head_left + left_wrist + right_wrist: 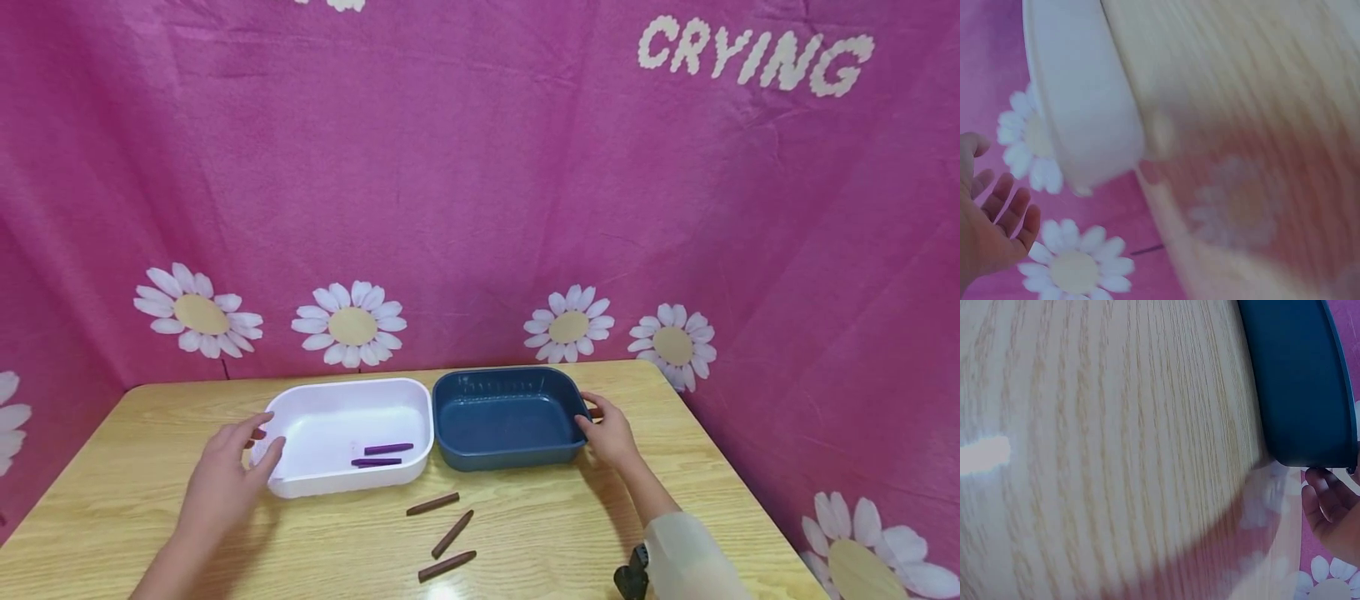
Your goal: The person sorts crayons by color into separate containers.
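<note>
A white tray (pixel 348 481) stands on the table with purple crayons (pixel 388 448) lying inside near its front right. My left hand (pixel 225 475) is at the tray's left end, thumb and fingers spread apart; in the left wrist view the hand (pixel 997 219) appears clear of the tray wall (pixel 1085 94). Touching the white tray's right side is a dark blue tray (pixel 510 458) with nothing in it. My right hand (pixel 611 429) grips its right end, thumb at the rim and fingers against the outside. Three brown crayons (pixel 452 533) lie in front of the trays.
The wooden table (pixel 555 542) ends just behind both trays, against a pink cloth (pixel 465 208) printed with daisies. A black object (pixel 633 575) sits by the right wrist, beside a pale sleeve (pixel 690 558).
</note>
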### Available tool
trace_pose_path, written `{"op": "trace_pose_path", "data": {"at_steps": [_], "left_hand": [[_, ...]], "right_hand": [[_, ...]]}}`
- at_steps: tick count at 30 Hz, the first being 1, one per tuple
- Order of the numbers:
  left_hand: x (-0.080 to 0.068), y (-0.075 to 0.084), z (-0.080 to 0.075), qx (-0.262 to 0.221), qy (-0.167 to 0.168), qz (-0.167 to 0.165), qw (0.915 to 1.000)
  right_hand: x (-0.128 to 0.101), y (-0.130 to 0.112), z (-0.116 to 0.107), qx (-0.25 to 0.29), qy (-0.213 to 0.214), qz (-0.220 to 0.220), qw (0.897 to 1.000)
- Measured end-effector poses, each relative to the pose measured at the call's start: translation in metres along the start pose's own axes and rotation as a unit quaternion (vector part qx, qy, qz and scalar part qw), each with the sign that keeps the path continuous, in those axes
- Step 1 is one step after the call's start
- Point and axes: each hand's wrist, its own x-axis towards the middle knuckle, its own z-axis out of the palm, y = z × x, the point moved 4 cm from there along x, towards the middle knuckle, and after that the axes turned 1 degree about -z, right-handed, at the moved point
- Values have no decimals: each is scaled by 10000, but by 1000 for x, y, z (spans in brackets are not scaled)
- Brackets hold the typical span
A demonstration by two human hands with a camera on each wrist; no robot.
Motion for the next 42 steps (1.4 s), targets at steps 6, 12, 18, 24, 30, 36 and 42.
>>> {"op": "trace_pose_path", "data": {"at_steps": [6, 12, 18, 24, 30, 36, 42], "left_hand": [[-9, 36, 6, -63, 121, 977, 9951], [-23, 65, 20, -237, -184, 1719, 9847], [-40, 83, 38, -499, -983, 1595, 9810], [-58, 95, 66, -739, -2581, 1500, 9515], [-71, 106, 92, -964, -3630, 1613, 9126], [-79, 114, 113, -1036, -4438, 1379, 8794], [-82, 121, 123, -516, -4332, 1810, 8814]], "right_hand": [[1, 3, 2, 23, -11, 24, 10000], [3, 8, 3, 124, 43, 137, 9998], [4, 11, 5, 252, 102, 156, 9995], [3, 11, 7, 560, 113, 225, 9981], [3, 12, 8, 745, 170, 315, 9966], [4, 13, 7, 793, 217, 325, 9961], [4, 15, 7, 749, 191, 323, 9965]]}}
